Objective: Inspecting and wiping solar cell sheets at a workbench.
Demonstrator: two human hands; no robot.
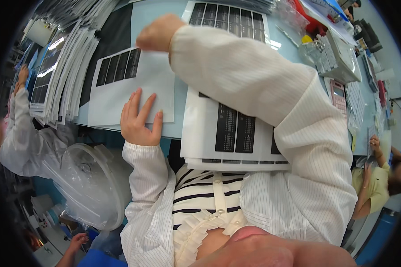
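My left hand [140, 118] lies flat with its fingers spread on a white sheet [104, 104] that has a row of black printed panels at its upper left. My right hand [158, 33] is at the sheet's far edge, its fingers curled together and a little blurred. What they hold, if anything, is hidden. Under my right forearm rests a stack of white sheets [200, 138] with black panels, at the table's near edge. Part of that stack is covered by my sleeve. Farther back lies another sheet with rows of black panels [229, 18].
Tall piles of similar sheets [73, 66] stand at the left. On the right are a box [343, 55], a pink calculator [338, 95], a red object [309, 20] and plastic bags. A plastic-wrapped round stool [93, 187] is lower left. Other people work on both sides.
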